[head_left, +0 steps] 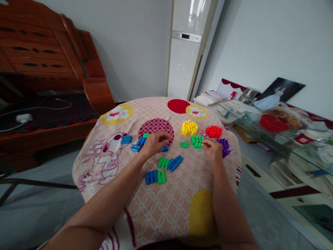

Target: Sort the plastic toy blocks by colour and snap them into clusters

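Small plastic pegs lie on a round table under a pink cartoon cloth (166, 205). My left hand (155, 143) curls over blue pegs (137, 144) near the table's middle, fingers bent around something I cannot make out. My right hand (212, 150) pinches at the edge of a green peg cluster (197, 141), beside a purple cluster (224, 146). A yellow cluster (189, 127) and a red cluster (213, 131) stand farther back. Loose green and blue pegs (170, 163) lie between my arms, with more (155, 177) closer to me.
A wooden bench (47, 80) stands at the left, with a white cable and charger on it. A tall white air conditioner (188, 48) stands behind the table. A glass-topped cabinet (275, 139) on the right holds papers, a red bowl and a photo.
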`<state>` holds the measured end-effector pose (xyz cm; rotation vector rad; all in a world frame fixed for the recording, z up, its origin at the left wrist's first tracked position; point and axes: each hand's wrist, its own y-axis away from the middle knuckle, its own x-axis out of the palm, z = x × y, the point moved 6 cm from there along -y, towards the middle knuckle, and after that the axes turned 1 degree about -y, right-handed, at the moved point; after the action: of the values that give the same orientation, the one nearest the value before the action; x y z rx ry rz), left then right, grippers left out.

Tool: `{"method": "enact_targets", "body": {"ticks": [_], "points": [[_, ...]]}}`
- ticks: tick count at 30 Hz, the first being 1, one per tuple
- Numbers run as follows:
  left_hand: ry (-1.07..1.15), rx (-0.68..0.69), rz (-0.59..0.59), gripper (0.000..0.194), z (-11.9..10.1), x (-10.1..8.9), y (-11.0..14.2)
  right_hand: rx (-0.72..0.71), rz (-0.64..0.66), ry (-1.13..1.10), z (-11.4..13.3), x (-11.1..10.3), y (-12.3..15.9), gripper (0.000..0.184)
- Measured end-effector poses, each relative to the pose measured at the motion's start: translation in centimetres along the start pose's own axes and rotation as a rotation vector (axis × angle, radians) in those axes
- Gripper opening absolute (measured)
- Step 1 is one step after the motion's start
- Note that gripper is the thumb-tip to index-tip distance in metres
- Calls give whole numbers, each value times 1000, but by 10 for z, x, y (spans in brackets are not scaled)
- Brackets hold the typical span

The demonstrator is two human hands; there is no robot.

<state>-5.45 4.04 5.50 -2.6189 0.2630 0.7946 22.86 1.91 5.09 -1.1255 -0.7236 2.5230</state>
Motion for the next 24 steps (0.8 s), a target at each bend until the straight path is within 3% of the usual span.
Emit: {"method": "enact_targets", "body": {"ticks": [3,8,11,16,21,24], "points": [[-72,10,110,18,-4,-3,2,-19,-123,35,9,-7,3,21],[-221,84,593,19,-12,15,20,-95,-152,41,28,-2,9,32],[-364,78,694,21,-10,21,27,-171,-153,10,36,5,10,30],[-291,61,616,16,-10,14,22,-281,-77,-83,58,26,17,25],[159,-52,290,20,-1,-5,7,-338,133,-219,93,56,28,24],[380,-60,245,27,-2,0,5,-271,185,-311,96,65,29,26]]}}
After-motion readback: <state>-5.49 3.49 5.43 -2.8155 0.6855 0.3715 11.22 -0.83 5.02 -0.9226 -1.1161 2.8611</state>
